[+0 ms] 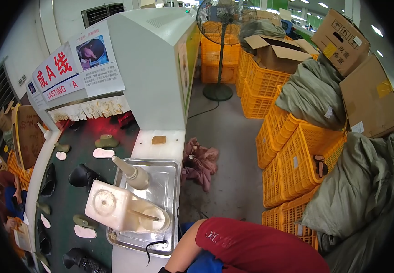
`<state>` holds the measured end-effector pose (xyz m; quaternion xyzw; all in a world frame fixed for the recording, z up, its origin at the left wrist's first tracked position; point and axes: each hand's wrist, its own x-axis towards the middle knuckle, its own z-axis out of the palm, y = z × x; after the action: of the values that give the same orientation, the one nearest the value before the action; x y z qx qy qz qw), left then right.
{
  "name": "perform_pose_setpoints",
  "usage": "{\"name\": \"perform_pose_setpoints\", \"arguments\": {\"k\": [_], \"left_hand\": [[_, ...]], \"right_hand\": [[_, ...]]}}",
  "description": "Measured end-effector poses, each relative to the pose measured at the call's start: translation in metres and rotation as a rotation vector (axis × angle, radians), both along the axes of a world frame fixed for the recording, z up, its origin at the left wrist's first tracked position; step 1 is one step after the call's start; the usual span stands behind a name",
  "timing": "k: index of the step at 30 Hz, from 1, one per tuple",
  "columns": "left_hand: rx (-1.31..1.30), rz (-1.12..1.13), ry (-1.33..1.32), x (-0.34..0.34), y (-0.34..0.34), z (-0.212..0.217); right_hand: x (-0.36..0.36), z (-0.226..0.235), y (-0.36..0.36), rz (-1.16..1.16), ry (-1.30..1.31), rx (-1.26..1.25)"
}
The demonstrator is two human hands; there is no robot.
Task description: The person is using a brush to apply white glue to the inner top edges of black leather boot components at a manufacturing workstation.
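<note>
Neither of the person's own hands appeared in the frame, so whether they were open or gripping anything could not be told; only a red-sleeved upper arm [251, 248] crossed the bottom centre. At lower left of centre a cut-open whitish plastic jug [126, 210] holding pale paste lay in a shallow steel tray [172, 179], a thin stick resting in the paste, a cream squeeze bottle [133, 173] leaning beside it. On the dark green conveyor belt [65, 214] to the left, black boots [84, 175] and pale insoles [103, 153] sat apart, seemingly unglued and awaiting work.
</note>
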<state>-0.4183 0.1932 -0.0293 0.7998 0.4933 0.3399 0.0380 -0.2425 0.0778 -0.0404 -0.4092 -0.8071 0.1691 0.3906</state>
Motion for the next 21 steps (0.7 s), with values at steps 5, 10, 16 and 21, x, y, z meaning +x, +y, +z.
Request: {"name": "perform_pose_setpoints", "arguments": {"k": [5,10,16,21], "left_hand": [[-0.070,0.005,-0.034,-0.007,-0.008,0.014],[-0.468,-0.130,-0.186,-0.014,0.028,-0.009],[0.004,-0.056,-0.184,-0.011,0.004,-0.004],[-0.102,-0.036,-0.117,-0.017,-0.029,0.001]], "right_hand": [[-0.011,-0.007,-0.001,0.048,0.097,0.012],[0.005,0.025,-0.007,0.075,0.059,-0.168],[0.017,0.029,-0.023,0.013,-0.026,-0.354],[0.002,0.019,-0.016,0.115,-0.022,-0.371]]}}
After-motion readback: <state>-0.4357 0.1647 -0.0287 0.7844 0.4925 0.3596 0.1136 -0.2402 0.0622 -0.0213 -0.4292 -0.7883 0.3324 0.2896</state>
